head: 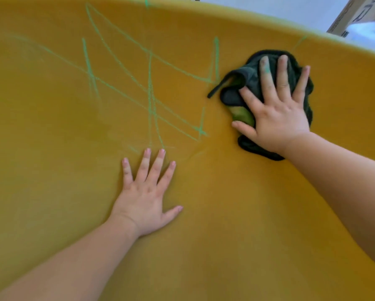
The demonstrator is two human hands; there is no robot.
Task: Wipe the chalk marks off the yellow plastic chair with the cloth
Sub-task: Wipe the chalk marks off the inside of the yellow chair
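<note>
The cloth [258, 83] is soft, light and bunched, so it is best worked under a flat palm (not pinched), against the yellow chair [236, 213] at far right. The right hand [277, 111] presses it with fingers spread straight, just right of the green chalk marks [149, 90]. The left hand [147, 192] rests flat and splayed on bare plastic, nearer, holding nothing.

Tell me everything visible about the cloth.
The cloth is dark green, soft and crumpled into a wad, with a lighter yellow-green patch by the thumb and a thin strip trailing to its left. It lies on the yellow chair, right of the chalk marks. The right hand presses flat on it, fingers spread.
</note>
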